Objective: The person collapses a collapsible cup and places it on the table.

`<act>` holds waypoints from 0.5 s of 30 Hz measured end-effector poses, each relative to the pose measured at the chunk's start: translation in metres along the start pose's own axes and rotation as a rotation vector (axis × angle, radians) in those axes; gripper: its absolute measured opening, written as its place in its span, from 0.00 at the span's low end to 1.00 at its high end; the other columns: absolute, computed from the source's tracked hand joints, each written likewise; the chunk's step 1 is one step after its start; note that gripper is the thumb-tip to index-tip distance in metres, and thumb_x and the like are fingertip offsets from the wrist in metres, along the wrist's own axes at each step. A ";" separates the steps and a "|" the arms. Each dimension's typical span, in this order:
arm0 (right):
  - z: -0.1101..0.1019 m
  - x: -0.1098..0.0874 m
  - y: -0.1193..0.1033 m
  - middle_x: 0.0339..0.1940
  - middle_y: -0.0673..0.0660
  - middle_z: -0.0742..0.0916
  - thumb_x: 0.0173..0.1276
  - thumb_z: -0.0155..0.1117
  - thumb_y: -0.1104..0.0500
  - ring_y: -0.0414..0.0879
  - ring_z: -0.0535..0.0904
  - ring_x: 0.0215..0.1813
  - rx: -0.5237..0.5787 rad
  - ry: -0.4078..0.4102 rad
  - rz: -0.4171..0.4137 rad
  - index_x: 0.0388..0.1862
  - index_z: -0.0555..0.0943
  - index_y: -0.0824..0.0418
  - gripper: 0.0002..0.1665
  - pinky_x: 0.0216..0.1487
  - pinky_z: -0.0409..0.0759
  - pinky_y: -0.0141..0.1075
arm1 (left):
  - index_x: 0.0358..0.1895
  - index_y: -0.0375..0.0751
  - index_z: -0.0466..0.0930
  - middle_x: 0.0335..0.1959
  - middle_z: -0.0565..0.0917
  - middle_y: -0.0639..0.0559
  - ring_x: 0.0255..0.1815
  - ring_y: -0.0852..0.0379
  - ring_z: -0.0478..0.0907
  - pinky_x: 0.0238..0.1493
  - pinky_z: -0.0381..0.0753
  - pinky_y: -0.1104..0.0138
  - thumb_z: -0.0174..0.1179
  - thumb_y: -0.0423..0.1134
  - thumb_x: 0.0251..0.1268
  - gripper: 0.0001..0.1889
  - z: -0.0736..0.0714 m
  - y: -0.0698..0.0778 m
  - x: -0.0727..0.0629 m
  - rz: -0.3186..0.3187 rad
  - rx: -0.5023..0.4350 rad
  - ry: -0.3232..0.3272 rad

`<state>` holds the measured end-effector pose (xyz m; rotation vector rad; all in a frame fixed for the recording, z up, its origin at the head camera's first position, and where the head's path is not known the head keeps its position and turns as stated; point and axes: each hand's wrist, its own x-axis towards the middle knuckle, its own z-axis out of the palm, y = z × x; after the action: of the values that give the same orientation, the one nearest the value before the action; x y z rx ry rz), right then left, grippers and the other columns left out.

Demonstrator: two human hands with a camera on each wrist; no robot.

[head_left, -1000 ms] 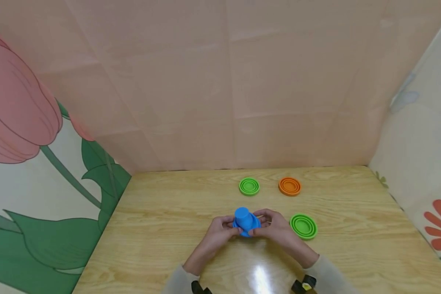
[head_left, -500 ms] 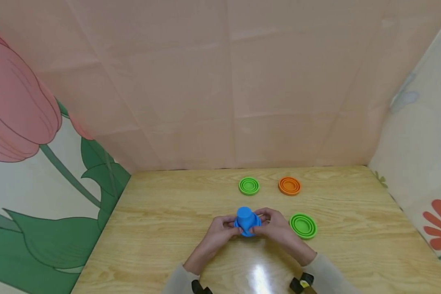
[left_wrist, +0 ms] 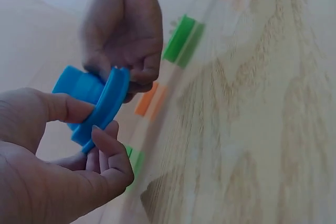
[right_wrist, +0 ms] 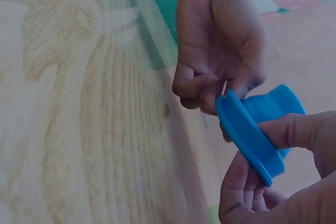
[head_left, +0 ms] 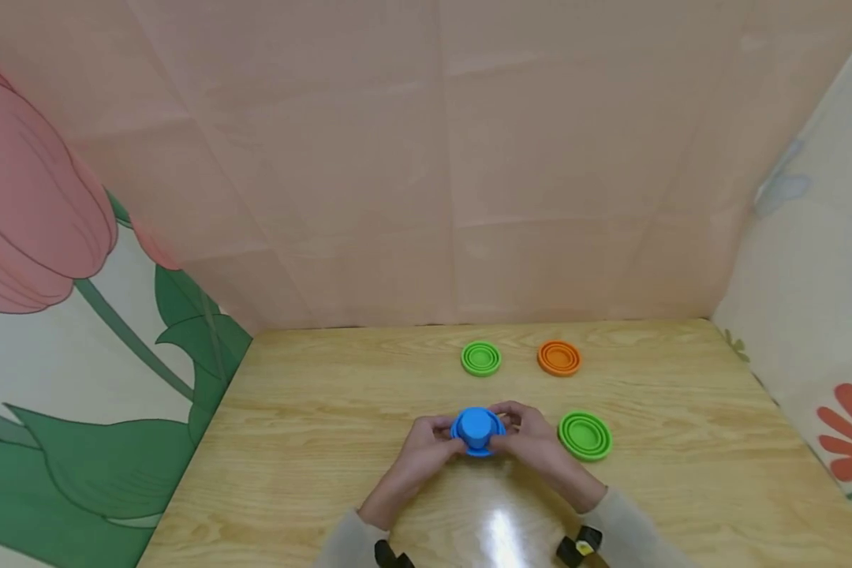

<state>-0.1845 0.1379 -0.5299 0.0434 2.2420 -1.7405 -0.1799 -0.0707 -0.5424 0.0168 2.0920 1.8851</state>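
A blue collapsible cup [head_left: 476, 426] is held upside down between both hands, over the near middle of the table. Its narrow base points up from a wide rim ring. My left hand [head_left: 426, 450] pinches the left side of the rim, thumb at the near edge. On the opposite side my right hand [head_left: 528, 438] grips it the same way. In the left wrist view the cup [left_wrist: 94, 103] shows its stepped side, partly folded, with the left thumb pressing on it. The right wrist view shows the cup [right_wrist: 257, 129] with the right thumb against its wall and fingers under the rim.
A green collapsed cup [head_left: 585, 436] lies flat just right of my right hand. Farther back lie a smaller green one [head_left: 480, 359] and an orange one [head_left: 558, 358]. The wooden table [head_left: 312, 410] meets a pink backdrop [head_left: 369, 237] behind, with flowered sheets at both sides.
The blue cup's raised base, tall and leaning left earlier, has shifted right and now sits lower and more centred over the rim. Both hands have kept their hold, nearly in place.
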 end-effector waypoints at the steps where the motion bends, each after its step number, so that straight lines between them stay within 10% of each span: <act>1: -0.001 0.001 0.001 0.45 0.59 0.86 0.53 0.74 0.70 0.47 0.81 0.42 0.010 -0.003 0.001 0.62 0.79 0.65 0.34 0.40 0.83 0.32 | 0.56 0.27 0.85 0.37 0.87 0.50 0.35 0.61 0.81 0.36 0.81 0.73 0.67 0.26 0.56 0.22 0.000 0.000 0.000 -0.006 -0.010 -0.004; 15: -0.024 0.001 0.003 0.51 0.54 0.88 0.76 0.67 0.61 0.45 0.87 0.52 0.302 -0.303 -0.013 0.74 0.69 0.73 0.33 0.62 0.90 0.43 | 0.65 0.26 0.79 0.51 0.88 0.44 0.43 0.59 0.86 0.46 0.90 0.70 0.65 0.27 0.67 0.23 -0.020 -0.003 0.002 -0.084 -0.186 -0.150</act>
<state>-0.1898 0.1619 -0.5276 -0.1584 1.7607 -1.9315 -0.1862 -0.0897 -0.5446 0.0270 1.7868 1.9555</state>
